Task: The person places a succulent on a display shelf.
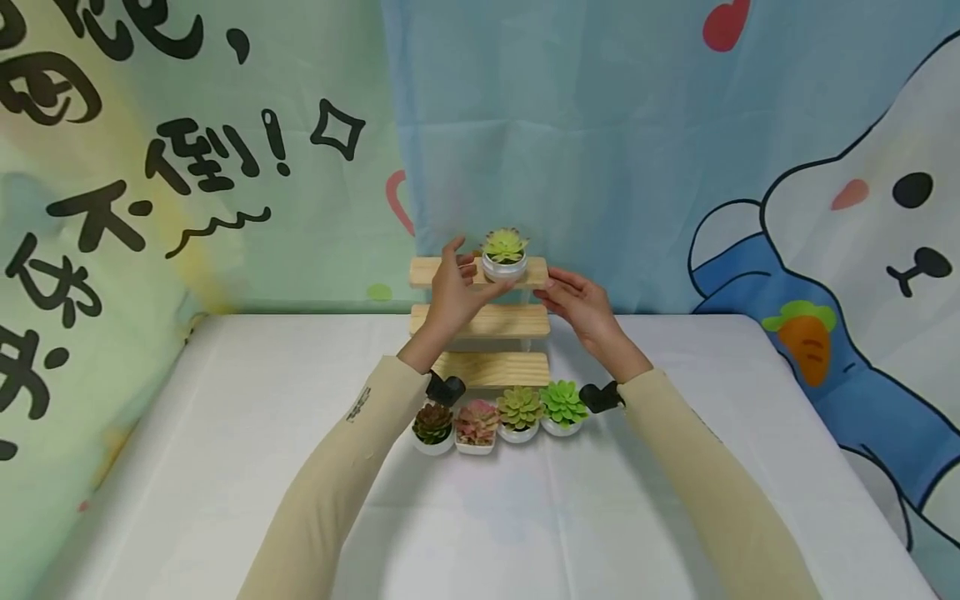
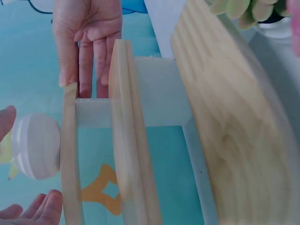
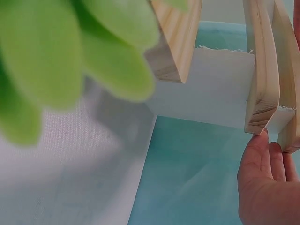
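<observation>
A three-tier wooden stand [image 1: 491, 321] with white supports stands on the table. On its top plank sits a light-green succulent in a round white pot [image 1: 504, 268]. My left hand [image 1: 453, 292] is around the left of this pot, thumb in front and fingers behind; in the left wrist view a gap shows between the fingers [image 2: 44, 208] and the pot [image 2: 36, 146]. At the stand's right end, my right hand [image 1: 583, 308] touches the wood with extended fingers; its thumb [image 2: 68, 70] meets the top plank's end in the left wrist view.
In front of the stand are a dark succulent [image 1: 432, 427], a pink one [image 1: 476, 423] in a square pot, a yellow-green one [image 1: 519, 410] and a bright-green one [image 1: 563, 404]. A white cloth [image 1: 225, 467] covers the table. A printed curtain [image 1: 570, 150] hangs behind.
</observation>
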Motion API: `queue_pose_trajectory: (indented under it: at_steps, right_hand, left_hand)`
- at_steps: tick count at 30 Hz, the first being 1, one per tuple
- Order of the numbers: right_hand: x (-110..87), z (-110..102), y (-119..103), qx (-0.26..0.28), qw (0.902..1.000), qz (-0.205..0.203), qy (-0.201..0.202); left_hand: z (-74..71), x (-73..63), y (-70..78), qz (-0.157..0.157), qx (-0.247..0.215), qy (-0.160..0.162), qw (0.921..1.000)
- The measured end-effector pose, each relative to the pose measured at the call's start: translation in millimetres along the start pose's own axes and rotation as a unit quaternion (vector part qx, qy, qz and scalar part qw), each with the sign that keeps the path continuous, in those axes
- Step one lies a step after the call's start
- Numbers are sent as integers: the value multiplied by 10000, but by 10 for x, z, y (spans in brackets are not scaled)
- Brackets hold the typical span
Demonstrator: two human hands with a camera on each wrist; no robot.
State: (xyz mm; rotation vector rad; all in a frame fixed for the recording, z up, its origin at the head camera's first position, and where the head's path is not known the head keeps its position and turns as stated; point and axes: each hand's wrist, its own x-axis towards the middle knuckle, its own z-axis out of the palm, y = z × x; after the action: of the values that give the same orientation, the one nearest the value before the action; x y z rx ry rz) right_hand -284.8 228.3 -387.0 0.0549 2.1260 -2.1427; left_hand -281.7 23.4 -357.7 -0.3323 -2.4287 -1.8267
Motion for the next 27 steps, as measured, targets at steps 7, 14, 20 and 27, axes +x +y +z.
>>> queue_pose_trajectory:
  at_steps: [7,14,20,27]
  right_hand:
    - [1,-8,22,-104,9999,-94,-60]
    - [14,19,34,-34,9999,-126,14]
    - [12,21,13,5,9999,-136,-74]
    - [-4,17,13,-5,9999,-125,1]
  left_hand:
    - [-141,-175,-99,113,-167,-20,9998]
    - [-306,-355,-226,66,-252,32,9997]
    - [-434,-533,-340,-72,-219,18,9997]
    - [-556,-737,-400,-71,89,1,9999]
